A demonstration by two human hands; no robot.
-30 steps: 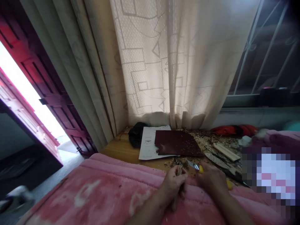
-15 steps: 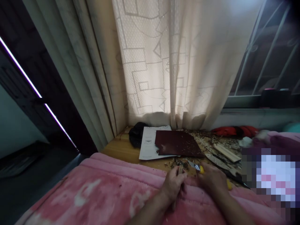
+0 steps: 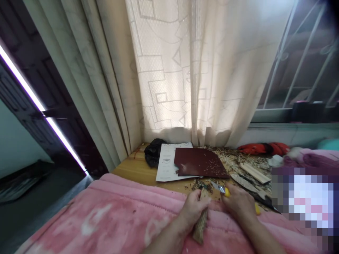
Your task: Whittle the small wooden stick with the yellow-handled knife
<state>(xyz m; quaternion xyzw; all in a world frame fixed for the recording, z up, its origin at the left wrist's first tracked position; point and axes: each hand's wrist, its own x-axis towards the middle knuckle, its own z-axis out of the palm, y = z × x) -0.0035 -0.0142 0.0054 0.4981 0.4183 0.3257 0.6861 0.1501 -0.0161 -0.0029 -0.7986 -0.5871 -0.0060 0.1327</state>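
Note:
My left hand (image 3: 194, 206) is closed around a slim piece of carved wood (image 3: 200, 225). A scale-like pattern covers its broad face, and its flared lower end hangs over the pink blanket. In my right hand (image 3: 239, 203) is a yellow utility knife (image 3: 227, 192), its blade pointing up and left toward the wood. A small space separates the blade from the wood. Dark shavings (image 3: 198, 184) lie on the wooden tabletop (image 3: 140, 169) just beyond my hands.
A maroon board (image 3: 200, 162) rests on white printed paper (image 3: 165, 164), beside a black bag (image 3: 153, 153). Right of it are a pale wood strip (image 3: 255, 172), a large knife (image 3: 245, 183) and scattered chips. The pink blanket (image 3: 119, 211) covers the near side; curtains (image 3: 169, 70) hang behind.
The carved wood has turned in my left hand, so its patterned broad face now shows. My right hand with the utility knife has barely moved. The door gap at left looks wider and brighter.

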